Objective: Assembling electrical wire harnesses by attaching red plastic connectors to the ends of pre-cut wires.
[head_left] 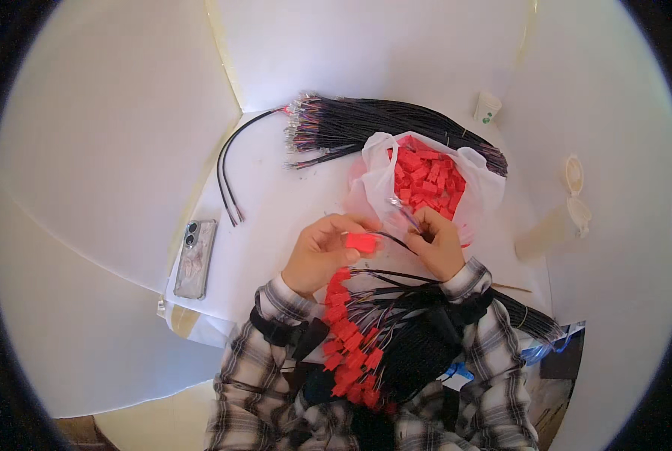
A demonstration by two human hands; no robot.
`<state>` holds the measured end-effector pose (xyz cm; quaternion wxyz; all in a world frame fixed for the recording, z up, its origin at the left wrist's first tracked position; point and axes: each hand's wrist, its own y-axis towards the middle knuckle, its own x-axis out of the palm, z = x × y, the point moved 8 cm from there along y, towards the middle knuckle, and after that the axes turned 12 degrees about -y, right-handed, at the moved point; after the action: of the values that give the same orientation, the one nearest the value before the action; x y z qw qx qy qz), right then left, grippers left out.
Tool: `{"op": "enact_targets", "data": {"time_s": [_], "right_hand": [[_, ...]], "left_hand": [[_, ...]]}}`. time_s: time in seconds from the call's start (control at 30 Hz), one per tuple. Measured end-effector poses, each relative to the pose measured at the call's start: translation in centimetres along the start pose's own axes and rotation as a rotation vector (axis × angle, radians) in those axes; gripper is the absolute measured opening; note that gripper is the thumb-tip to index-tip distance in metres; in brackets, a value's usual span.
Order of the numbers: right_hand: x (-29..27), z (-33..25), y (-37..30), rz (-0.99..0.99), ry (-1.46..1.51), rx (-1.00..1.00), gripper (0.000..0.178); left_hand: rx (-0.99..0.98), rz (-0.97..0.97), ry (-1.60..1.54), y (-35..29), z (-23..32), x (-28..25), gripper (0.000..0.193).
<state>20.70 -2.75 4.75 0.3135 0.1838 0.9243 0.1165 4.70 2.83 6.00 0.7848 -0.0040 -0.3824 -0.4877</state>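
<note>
Between the thumb and fingers of my left hand [322,254] is a red plastic connector housing [361,242]. My right hand [436,244] pinches a thin black cable; its loose wire ends with metal terminals [398,204] stick up beside the fingers. A black length of cable runs between the two hands. Just behind them stands a white plastic bag [373,177], open and full of red housings [428,177]. Below my hands, across my lap and the table's near edge, lies a bundle of black cables [411,331] fitted with several red housings [343,331].
A thick bundle of black cables [381,116] lies along the back, with two strands [224,165] curving left. A phone [195,259] lies at the left edge of the white table [276,188]. A paper cup [487,107] and a pale flip-top bottle [546,231] stand at the right.
</note>
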Motion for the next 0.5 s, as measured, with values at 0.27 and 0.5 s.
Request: {"op": "enact_targets", "data": {"time_s": [0.27,0.5], "right_hand": [[1.3,-0.3,-1.3,-0.156,0.32,0.128,0.016],[2.1,-1.0,-1.5,-0.18,0.363,0.061,0.013]], "left_hand": [[0.144,-0.019,0.815,-0.1,-0.1,1.3,0.027],[0.102,0.159,0.824,-0.1,-0.7,0.0,0.018]]}}
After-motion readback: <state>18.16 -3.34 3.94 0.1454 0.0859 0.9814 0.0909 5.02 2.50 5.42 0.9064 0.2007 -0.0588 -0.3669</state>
